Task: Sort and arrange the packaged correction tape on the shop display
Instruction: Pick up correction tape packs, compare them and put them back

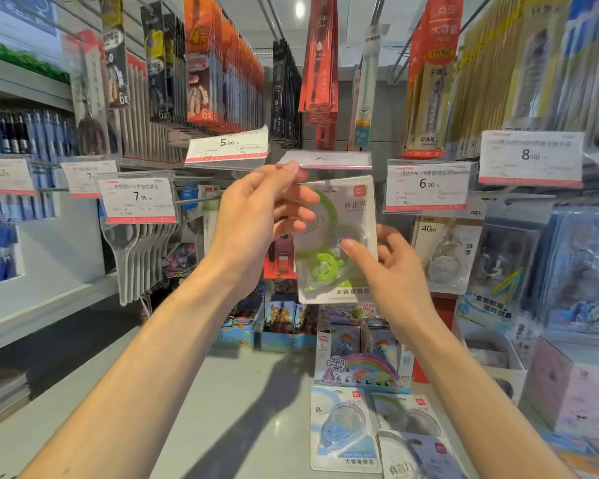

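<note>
Before you stood the pegboard display (325,81), with three more correction tape packs (343,430) lying flat on the shelf (222,392) below. You held the green correction tape pack (336,240) upright, long axis vertical, printed face toward you, hang hole topmost, just under a price tag (325,160). Your left hand (256,216) pinched its upper left edge; your right hand (388,267) pinched the lower right, thumb on the front. Motion blur hid the hook, so you could have missed the hole and dropped the pack.
</note>
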Action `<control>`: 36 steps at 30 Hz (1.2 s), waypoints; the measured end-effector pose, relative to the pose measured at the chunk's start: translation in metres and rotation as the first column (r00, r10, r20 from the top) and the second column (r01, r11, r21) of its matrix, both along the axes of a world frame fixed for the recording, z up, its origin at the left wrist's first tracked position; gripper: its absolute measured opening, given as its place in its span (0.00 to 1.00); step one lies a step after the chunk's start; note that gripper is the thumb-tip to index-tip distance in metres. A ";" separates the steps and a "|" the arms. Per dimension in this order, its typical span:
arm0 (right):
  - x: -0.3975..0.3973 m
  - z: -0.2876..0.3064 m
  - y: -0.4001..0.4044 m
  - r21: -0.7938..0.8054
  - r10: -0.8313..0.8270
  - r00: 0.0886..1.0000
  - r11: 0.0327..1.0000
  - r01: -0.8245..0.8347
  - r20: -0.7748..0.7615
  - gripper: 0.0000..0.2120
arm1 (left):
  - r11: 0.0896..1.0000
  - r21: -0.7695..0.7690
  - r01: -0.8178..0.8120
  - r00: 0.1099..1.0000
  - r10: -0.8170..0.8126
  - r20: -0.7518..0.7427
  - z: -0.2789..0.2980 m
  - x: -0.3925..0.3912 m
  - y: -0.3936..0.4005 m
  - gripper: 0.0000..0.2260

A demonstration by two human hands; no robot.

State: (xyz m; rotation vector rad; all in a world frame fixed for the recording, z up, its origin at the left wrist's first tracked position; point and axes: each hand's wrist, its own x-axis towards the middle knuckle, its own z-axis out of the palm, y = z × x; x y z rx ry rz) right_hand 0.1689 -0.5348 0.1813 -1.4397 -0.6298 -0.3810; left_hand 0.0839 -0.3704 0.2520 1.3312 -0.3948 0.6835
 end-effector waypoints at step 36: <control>0.050 -0.015 0.012 -0.247 -0.216 0.976 0.947 0.207 -0.012 0.43 | 0.943 0.270 -0.195 0.977 0.209 -0.025 -0.074 0.115 0.035 0.14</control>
